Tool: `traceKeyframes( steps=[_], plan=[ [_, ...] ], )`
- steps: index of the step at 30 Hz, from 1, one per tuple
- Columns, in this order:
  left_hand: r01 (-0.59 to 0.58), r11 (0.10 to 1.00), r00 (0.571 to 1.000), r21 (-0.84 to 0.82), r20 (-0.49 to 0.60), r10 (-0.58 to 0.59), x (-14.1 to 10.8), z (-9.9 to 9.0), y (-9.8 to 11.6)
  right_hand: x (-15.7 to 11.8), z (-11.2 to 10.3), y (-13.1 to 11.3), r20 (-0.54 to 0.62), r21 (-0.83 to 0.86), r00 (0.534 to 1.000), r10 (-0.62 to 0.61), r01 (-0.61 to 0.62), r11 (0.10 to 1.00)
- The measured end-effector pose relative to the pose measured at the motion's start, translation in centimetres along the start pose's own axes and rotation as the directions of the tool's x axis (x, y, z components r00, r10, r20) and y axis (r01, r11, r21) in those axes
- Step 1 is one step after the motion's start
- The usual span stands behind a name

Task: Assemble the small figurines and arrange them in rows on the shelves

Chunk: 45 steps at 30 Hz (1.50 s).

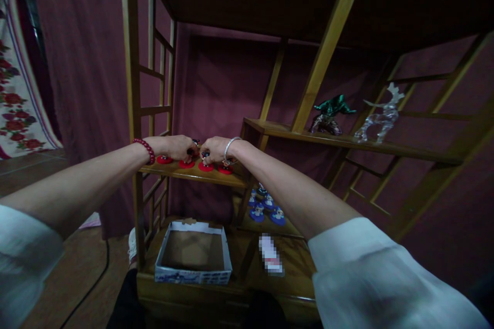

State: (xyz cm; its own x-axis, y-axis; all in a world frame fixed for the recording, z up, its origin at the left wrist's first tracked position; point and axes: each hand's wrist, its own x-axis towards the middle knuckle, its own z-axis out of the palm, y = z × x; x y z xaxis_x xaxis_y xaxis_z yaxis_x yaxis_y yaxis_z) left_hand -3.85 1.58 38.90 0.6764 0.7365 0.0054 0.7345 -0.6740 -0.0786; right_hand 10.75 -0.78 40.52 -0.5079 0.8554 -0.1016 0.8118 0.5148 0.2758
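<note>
Both of my hands reach to the left shelf of a wooden display rack. My left hand point(180, 147), with a red bead bracelet at the wrist, pinches the top of a small figurine on a round red base point(187, 164). Beside it, my right hand point(216, 148), wearing a silver bangle, has its fingers closed around another figurine with a red base point(206, 167). Both bases rest on the shelf point(193, 174). More red-based figurines stand at either side, one base point(164, 160) left and another point(225, 169) under my right wrist. My fingers hide most of the figures.
An open, shallow cardboard box point(193, 249) sits on the lower board, left of a blurred-out white item point(270, 255). Several figurines on blue-purple bases point(277, 215) stand further back. A green-and-dark ornament point(331, 115) and a clear deer figure point(380, 115) occupy the right shelf.
</note>
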Motion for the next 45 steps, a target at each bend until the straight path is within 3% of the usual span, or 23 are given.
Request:
traceKeyframes(
  steps=[6,16,31,45],
  plan=[
    [0.011,0.999,1.0,0.03,0.003,-0.011,-0.4,-0.6,0.5,-1.0,-0.5,1.0,-0.03,0.051,0.999,0.044,-0.042,0.998],
    [-0.036,0.999,0.994,-0.011,-0.102,0.035,0.5,-0.8,2.9,-3.7,-0.6,1.7,0.069,-0.141,0.982,0.174,-0.163,0.977],
    [-0.021,1.0,0.999,0.004,-0.039,0.021,2.7,0.4,4.0,-3.9,0.5,0.9,0.086,-0.149,0.977,0.194,-0.18,0.972],
    [-0.038,0.999,0.998,0.009,-0.042,0.039,2.6,0.4,4.4,-3.6,0.4,1.0,0.153,-0.176,0.961,0.228,-0.201,0.964]
  ],
)
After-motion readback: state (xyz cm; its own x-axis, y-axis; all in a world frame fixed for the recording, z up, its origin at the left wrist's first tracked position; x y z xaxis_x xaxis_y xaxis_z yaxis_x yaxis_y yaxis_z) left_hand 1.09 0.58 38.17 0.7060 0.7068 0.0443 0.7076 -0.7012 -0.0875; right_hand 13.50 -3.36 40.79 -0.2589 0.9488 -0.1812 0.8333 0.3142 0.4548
